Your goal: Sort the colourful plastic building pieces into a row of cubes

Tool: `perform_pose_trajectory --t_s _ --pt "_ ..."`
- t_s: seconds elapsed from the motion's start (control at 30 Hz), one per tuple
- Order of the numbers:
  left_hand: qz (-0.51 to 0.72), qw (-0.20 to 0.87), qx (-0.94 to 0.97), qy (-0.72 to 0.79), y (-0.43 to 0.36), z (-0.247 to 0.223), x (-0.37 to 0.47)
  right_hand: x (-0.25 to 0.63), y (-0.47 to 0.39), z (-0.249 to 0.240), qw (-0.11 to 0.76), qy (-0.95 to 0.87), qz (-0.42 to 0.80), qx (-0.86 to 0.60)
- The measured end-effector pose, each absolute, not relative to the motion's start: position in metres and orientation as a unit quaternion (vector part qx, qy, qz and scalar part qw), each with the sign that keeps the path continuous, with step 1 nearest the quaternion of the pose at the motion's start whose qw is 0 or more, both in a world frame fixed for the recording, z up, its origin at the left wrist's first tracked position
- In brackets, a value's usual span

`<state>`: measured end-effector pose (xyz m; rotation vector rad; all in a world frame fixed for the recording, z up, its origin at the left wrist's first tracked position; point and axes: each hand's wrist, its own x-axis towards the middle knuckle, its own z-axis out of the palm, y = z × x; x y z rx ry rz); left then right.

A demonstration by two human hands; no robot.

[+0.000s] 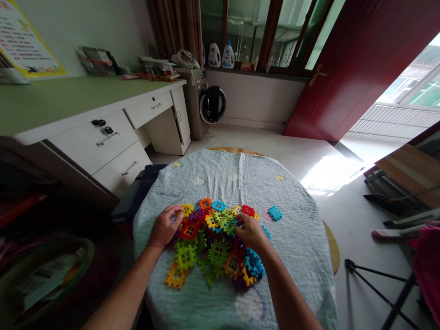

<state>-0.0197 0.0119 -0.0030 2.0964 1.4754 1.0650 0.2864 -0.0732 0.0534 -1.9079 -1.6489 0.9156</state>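
Note:
A heap of colourful plastic interlocking building blocks lies on the cloth-covered table, square with notched edges, some with window grids. My left hand (167, 225) is at the heap's left side, fingers curved and a little apart, its tips by a yellow block (187, 210). Near it are a red window block (189, 230) and a purple block (196, 214). On the right side, my right hand (251, 231) has its thumb and fingers bent together beside a light green block (227, 223); what they hold, if anything, is hidden. A blue block (275, 213) lies apart to the right.
A pale patterned cloth (220, 172) covers the round table. A green-topped desk (85, 94) stands left, beyond it a washing machine (197, 101). A basket (82, 256) is at lower left, a red door (330, 82) at right, and black metal legs (374, 270) at lower right.

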Motion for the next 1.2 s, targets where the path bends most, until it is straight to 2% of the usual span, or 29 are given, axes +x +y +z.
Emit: perform_pose_trajectory --t_s 0.2,0.47,0.63,0.83,0.93,1.2 --pt "0.378 0.183 0.74 0.526 0.011 -0.003 -0.019 0.284 -0.079 0.053 0.232 -0.614 0.335 -0.676" --pt "0.372 0.177 0.742 0.529 0.01 0.002 -0.018 0.289 -0.076 0.047 0.427 -0.5 0.486 -0.576" --pt "0.369 0.176 0.743 0.53 0.011 0.002 -0.019 0.316 -0.078 0.053 0.506 -0.438 0.448 -0.593" --pt "0.367 0.17 0.744 0.531 0.012 -0.002 -0.02 0.401 -0.082 0.031 0.503 -0.391 0.284 -0.717" --pt "0.366 0.167 0.746 0.531 0.012 -0.003 -0.02 0.433 -0.074 0.015 0.456 -0.387 0.213 -0.773" --pt "0.371 0.158 0.747 0.529 0.013 -0.004 -0.021 0.444 -0.065 -0.001 0.368 -0.415 0.128 -0.822"
